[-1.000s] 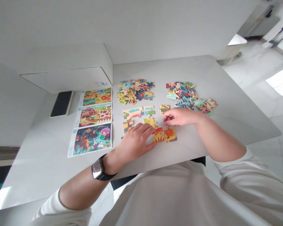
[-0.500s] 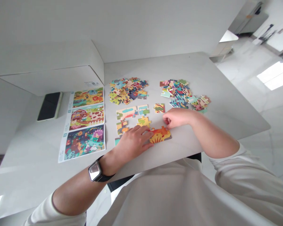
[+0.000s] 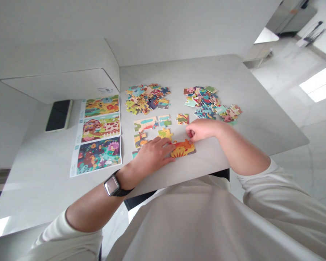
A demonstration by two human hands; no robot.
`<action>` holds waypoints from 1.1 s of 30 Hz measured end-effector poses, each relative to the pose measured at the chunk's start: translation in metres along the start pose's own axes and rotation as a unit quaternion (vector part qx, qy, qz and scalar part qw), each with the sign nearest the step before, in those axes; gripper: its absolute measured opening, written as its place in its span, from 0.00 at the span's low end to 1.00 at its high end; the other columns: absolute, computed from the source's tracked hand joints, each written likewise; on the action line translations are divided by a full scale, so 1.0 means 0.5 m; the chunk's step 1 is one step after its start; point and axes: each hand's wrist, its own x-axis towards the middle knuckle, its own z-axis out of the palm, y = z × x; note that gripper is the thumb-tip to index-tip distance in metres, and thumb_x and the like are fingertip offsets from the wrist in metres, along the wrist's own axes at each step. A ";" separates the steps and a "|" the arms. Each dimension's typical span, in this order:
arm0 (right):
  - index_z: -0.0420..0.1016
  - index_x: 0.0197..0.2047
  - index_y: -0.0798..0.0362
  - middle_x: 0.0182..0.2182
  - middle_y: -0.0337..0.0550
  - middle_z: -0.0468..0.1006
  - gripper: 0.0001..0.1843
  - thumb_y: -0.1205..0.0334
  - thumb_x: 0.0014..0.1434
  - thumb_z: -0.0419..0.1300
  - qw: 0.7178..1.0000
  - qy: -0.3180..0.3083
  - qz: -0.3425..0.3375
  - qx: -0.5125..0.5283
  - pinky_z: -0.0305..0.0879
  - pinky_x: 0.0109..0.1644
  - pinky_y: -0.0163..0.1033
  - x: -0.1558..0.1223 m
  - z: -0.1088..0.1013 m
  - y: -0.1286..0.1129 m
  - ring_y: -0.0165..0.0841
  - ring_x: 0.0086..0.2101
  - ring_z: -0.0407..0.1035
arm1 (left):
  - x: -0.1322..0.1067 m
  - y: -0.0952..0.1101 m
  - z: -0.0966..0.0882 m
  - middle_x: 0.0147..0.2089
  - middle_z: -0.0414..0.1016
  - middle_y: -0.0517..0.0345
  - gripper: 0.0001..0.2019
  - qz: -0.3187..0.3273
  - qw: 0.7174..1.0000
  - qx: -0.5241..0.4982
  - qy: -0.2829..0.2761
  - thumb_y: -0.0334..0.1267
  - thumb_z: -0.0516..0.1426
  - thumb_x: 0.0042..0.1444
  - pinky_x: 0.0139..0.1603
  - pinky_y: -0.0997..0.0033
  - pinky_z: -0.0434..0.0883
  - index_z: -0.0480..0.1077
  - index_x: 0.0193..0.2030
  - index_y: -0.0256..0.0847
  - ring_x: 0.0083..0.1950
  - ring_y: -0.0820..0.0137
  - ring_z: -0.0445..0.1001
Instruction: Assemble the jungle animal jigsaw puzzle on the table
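My left hand [image 3: 157,151] lies on the table with fingers spread. Its fingertips touch the left edge of a joined group of orange and yellow lion puzzle pieces [image 3: 183,149]. My right hand [image 3: 197,129] is closed, fingers curled in, at the group's upper right corner. Whatever it may pinch is hidden. Just above the left hand lies a yellow-green puzzle piece [image 3: 165,133]. Farther up are a joined strip [image 3: 146,124], a blue and green piece [image 3: 164,120] and a separate tree piece [image 3: 183,118]. A tree-and-giraffe-patterned section [image 3: 140,139] is partly covered by my left hand.
Two heaps of loose puzzle pieces, one on the left [image 3: 148,98] and one on the right [image 3: 205,101], lie farther back. A printed picture sheet [image 3: 99,136], a phone [image 3: 59,115] and a white box [image 3: 62,81] are at left. The table's front edge runs near my body.
The view has tilted slightly, shifting the table upward in it. My right fingers look more tightly curled by the lion group's corner; my left hand stays in place on the pieces.
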 end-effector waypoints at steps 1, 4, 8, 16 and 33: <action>0.86 0.45 0.47 0.42 0.42 0.88 0.11 0.55 0.58 0.71 1.000 -0.001 -0.001 -0.001 0.61 0.37 0.40 0.000 0.000 0.000 0.39 0.38 0.79 | 0.000 0.000 -0.001 0.62 0.79 0.47 0.18 0.000 1.000 0.001 -0.004 0.48 0.67 0.68 0.51 0.56 0.79 0.80 0.61 0.47 0.57 0.55 0.78; 0.86 0.46 0.47 0.43 0.43 0.88 0.12 0.54 0.59 0.71 1.000 -0.002 -0.002 -0.009 0.62 0.37 0.40 0.000 -0.001 -0.001 0.40 0.39 0.79 | 0.001 0.001 -0.006 0.63 0.78 0.47 0.18 0.002 1.000 0.002 -0.008 0.48 0.67 0.68 0.51 0.55 0.79 0.80 0.60 0.46 0.56 0.54 0.78; 0.86 0.46 0.47 0.44 0.43 0.88 0.14 0.53 0.58 0.71 1.000 -0.003 -0.002 -0.013 0.62 0.37 0.39 0.000 -0.002 -0.002 0.40 0.40 0.79 | 0.002 0.003 -0.006 0.66 0.78 0.47 0.19 0.046 0.999 -0.004 0.007 0.48 0.62 0.73 0.56 0.53 0.78 0.78 0.66 0.46 0.59 0.54 0.76; 0.87 0.46 0.46 0.43 0.43 0.88 0.12 0.54 0.59 0.70 1.000 -0.002 -0.009 -0.013 0.62 0.39 0.40 -0.001 -0.001 -0.001 0.40 0.39 0.79 | 0.006 0.002 0.014 0.69 0.79 0.51 0.16 0.086 0.996 0.023 0.014 0.43 0.57 0.77 0.58 0.52 0.75 0.80 0.65 0.50 0.62 0.54 0.73; 0.85 0.45 0.48 0.42 0.44 0.88 0.13 0.52 0.59 0.71 1.000 0.007 -0.003 -0.021 0.60 0.37 0.41 -0.003 0.002 -0.003 0.41 0.39 0.78 | 0.009 -0.021 -0.020 0.69 0.79 0.48 0.21 0.055 0.994 -0.094 0.017 0.46 0.60 0.74 0.67 0.51 0.73 0.75 0.70 0.47 0.65 0.55 0.76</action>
